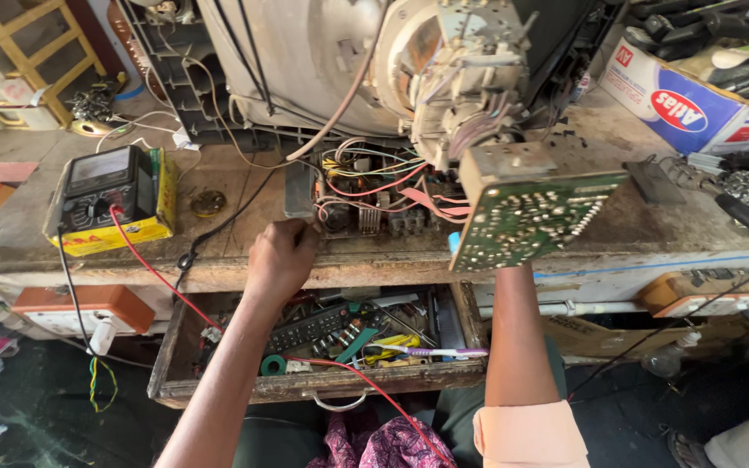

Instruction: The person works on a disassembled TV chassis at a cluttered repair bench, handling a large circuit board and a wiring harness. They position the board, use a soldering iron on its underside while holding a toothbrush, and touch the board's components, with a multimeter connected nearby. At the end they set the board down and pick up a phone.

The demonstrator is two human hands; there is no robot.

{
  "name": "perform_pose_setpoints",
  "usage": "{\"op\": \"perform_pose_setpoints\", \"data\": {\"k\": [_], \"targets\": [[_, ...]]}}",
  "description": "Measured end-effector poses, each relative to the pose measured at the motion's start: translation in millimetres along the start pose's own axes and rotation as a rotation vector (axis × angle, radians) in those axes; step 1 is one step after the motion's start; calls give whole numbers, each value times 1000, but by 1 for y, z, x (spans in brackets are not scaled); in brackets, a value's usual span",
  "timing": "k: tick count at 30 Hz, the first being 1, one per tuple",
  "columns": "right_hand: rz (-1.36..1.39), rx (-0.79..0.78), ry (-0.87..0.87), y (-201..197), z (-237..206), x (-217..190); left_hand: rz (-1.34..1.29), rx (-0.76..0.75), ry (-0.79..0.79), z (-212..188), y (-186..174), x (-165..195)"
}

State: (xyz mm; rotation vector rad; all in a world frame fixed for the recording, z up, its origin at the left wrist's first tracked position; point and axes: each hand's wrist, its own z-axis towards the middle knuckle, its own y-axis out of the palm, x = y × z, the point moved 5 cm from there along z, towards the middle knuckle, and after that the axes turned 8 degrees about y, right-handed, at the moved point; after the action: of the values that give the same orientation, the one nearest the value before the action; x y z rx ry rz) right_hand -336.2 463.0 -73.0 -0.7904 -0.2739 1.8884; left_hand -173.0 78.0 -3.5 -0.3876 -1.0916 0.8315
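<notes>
Left hand (281,258): fingers curled shut on a probe tip, pressed at the chassis board (366,195) left edge for contact.
Right hand: hidden behind the tilted green board (526,217), right of the chassis board; grip cannot be told.
Multimeter (101,186): far left, dial upward for reading.

Soft daylight falls evenly over the workbench (218,186); shadows pool in the open drawer (175,347) and below; the frame's corners bend slightly; focus stays sharp.

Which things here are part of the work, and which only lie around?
In use: left hand on the chassis board; green circuit board hiding the right hand; multimeter with red lead.
Lying about: open drawer, remote control, cardboard box.
</notes>
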Motion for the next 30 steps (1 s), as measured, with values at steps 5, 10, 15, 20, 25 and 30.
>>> {"op": "perform_pose_setpoints", "data": {"k": [5,10,15,20,25,30], "targets": [[59,-50,1,-3,6,3,-21,21,-14,-4,0,5],[118,-87,3,-5,9,7,-53,7,-29,-5,0,11],[169,-131,8,-9,17,12,-42,-21,-57,-10,2,10],[204,-156,11,-9,23,7,-50,0,-33,-9,2,12],[208,-136,17,-1,16,-4,-34,-3,-19,-10,0,13],[215,-141,24,0,12,-1,-54,-9,-52,-12,0,15]]}}
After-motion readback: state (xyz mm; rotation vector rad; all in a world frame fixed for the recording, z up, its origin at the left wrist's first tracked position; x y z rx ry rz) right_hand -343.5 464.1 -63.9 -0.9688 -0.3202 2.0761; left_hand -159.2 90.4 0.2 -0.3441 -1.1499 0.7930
